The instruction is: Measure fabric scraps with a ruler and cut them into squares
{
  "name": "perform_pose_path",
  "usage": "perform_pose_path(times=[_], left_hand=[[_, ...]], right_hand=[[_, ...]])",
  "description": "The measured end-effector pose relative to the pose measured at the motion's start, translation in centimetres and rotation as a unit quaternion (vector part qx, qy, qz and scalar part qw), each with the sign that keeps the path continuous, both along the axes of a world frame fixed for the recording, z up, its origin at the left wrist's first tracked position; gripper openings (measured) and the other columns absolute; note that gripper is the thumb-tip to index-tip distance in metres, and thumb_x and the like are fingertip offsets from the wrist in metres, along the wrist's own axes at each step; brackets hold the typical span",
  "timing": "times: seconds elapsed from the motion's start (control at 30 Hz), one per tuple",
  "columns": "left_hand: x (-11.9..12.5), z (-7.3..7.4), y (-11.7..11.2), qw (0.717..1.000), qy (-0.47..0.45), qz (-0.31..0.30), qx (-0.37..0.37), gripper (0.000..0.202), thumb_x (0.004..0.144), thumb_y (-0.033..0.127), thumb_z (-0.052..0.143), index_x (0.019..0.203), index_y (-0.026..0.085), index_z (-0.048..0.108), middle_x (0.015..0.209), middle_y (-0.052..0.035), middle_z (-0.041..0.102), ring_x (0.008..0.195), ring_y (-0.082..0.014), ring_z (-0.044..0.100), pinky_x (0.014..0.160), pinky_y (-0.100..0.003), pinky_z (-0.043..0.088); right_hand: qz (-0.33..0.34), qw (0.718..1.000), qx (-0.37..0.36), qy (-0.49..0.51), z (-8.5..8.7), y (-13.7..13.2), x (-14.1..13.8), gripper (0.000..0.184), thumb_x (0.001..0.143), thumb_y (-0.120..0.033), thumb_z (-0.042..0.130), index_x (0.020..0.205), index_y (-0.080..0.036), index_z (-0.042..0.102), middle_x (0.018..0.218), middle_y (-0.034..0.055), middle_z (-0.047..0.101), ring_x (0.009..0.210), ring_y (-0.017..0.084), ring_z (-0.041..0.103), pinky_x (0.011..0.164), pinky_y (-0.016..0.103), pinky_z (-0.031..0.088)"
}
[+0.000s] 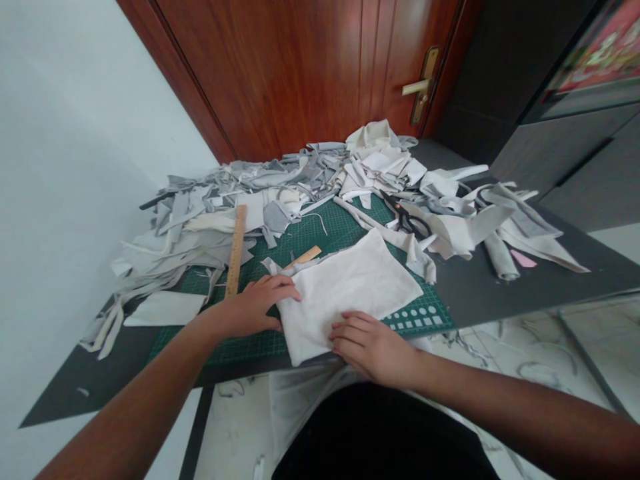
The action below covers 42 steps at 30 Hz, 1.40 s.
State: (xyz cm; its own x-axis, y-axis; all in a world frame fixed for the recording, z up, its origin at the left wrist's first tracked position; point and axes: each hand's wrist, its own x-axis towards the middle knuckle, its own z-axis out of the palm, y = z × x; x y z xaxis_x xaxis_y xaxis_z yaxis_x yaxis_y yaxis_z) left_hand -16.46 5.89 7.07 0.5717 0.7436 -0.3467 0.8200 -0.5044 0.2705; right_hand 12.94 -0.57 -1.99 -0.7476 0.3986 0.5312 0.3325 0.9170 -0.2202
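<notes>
A white piece of cloth (pixel 345 283) lies slantwise on the green cutting mat (pixel 195 283). At its left edge rests my left hand (pixel 260 301), fingertips on the cloth and thumb apart from them. My right hand (pixel 373 347) lies on the cloth's front edge, its fingers stretched out together; its thumb is hidden. Beyond the left hand, a wooden ruler (pixel 237 250) stands out against fabric scraps. The end of another wooden strip (pixel 306 255) shows just behind the cloth, beside a grey scrap (pixel 273 267).
Heaped grey and white fabric scraps (pixel 280 175) run along the back of the dark table (pixel 500 293). Black-handled scissors (pixel 413 223) lie among strips at the right. A rolled cloth (pixel 500 257) and a pink scrap (pixel 523 259) are further right. Behind stands a wooden door (pixel 300 73).
</notes>
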Motion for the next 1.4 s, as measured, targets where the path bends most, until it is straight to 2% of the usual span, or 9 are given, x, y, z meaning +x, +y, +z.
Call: perform_pose_path(times=[0.2,0.37,0.53,0.63,0.8,1.03,1.17,1.3,1.4], left_hand=[[0.0,-1.7,1.2,0.995,-0.081,-0.026,0.058,0.017,0.089,0.016,0.058,0.102,0.021,0.068,0.121,-0.0073,0.060,0.117,-0.0259,0.055,0.106,-0.042,0.042],[2.4,-2.7,1.8,0.987,-0.091,-0.033,0.127,0.020,0.100,0.028,0.051,0.099,0.018,0.068,0.105,-0.0093,0.063,0.107,-0.0267,0.058,0.100,-0.043,0.044],[2.3,-3.5,2.2,0.983,-0.109,-0.031,0.147,0.023,0.093,0.022,0.054,0.112,0.017,0.064,0.119,-0.0115,0.061,0.119,-0.0298,0.055,0.106,-0.048,0.042],[1.0,-3.9,2.5,0.980,-0.126,-0.012,0.153,0.044,0.084,0.016,0.057,0.129,0.019,0.061,0.133,-0.0128,0.056,0.130,-0.0317,0.049,0.112,-0.052,0.038],[0.3,-3.4,2.8,0.979,-0.161,0.003,0.127,0.028,0.091,0.022,0.053,0.112,0.023,0.071,0.140,-0.0106,0.058,0.134,-0.0319,0.050,0.114,-0.054,0.037],[3.5,-2.1,3.6,0.947,-0.316,-0.003,-0.053,0.067,0.088,0.034,0.069,0.150,0.026,0.045,0.142,-0.0107,0.060,0.133,-0.0290,0.055,0.114,-0.046,0.040],[6.0,-3.0,5.4,0.936,-0.328,0.084,-0.093,0.104,0.074,0.042,0.087,0.160,0.025,0.030,0.131,-0.0111,0.066,0.124,-0.0280,0.060,0.109,-0.045,0.042],[7.1,-2.7,7.3,0.933,-0.333,0.034,-0.132,0.064,0.071,0.042,0.088,0.127,0.017,0.067,0.118,-0.0094,0.068,0.114,-0.0278,0.063,0.101,-0.040,0.048],[8.1,-1.7,7.9,0.888,-0.424,0.044,-0.172,0.048,0.077,0.041,0.083,0.116,0.017,0.068,0.119,-0.0092,0.069,0.115,-0.0270,0.064,0.101,-0.039,0.049]], right_hand=[[-0.090,0.992,-0.060,-0.072,1.9,-0.3,-0.4,0.053,0.097,-0.054,0.061,0.139,-0.022,0.058,0.135,0.0111,0.065,0.109,0.032,0.058,0.094,0.051,0.047],[-0.161,0.980,-0.075,-0.092,2.2,0.0,-2.2,0.049,0.095,-0.056,0.062,0.129,-0.021,0.065,0.142,0.0105,0.061,0.111,0.034,0.054,0.100,0.059,0.041],[-0.142,0.985,-0.092,-0.034,1.6,0.3,-3.6,0.012,0.097,-0.023,0.060,0.104,-0.019,0.068,0.120,0.0078,0.072,0.109,0.029,0.059,0.110,0.054,0.039],[-0.121,0.977,-0.156,0.077,1.7,0.2,-3.0,0.016,0.094,-0.013,0.052,0.104,-0.017,0.064,0.107,0.0083,0.073,0.103,0.024,0.064,0.112,0.048,0.040],[-0.193,0.881,-0.336,0.271,2.2,0.3,0.2,0.014,0.098,-0.023,0.046,0.091,-0.022,0.058,0.075,-0.0016,0.063,0.068,0.015,0.059,0.065,0.026,0.047],[-0.352,0.707,-0.409,0.457,0.6,2.2,2.8,0.025,0.093,-0.038,0.050,0.102,-0.022,0.067,0.101,0.0039,0.072,0.096,0.023,0.063,0.084,0.031,0.049],[-0.261,0.752,-0.418,0.437,1.5,2.4,3.7,0.026,0.087,-0.035,0.054,0.103,-0.022,0.070,0.100,0.0026,0.073,0.101,0.024,0.063,0.089,0.032,0.049],[-0.196,0.812,-0.393,0.385,3.2,2.8,4.9,0.021,0.088,-0.038,0.057,0.075,-0.022,0.062,0.074,-0.0002,0.063,0.074,0.018,0.056,0.070,0.028,0.047],[-0.217,0.792,-0.391,0.415,3.8,4.3,5.7,0.022,0.088,-0.043,0.055,0.082,-0.023,0.062,0.081,0.0016,0.066,0.078,0.020,0.059,0.072,0.030,0.049]])
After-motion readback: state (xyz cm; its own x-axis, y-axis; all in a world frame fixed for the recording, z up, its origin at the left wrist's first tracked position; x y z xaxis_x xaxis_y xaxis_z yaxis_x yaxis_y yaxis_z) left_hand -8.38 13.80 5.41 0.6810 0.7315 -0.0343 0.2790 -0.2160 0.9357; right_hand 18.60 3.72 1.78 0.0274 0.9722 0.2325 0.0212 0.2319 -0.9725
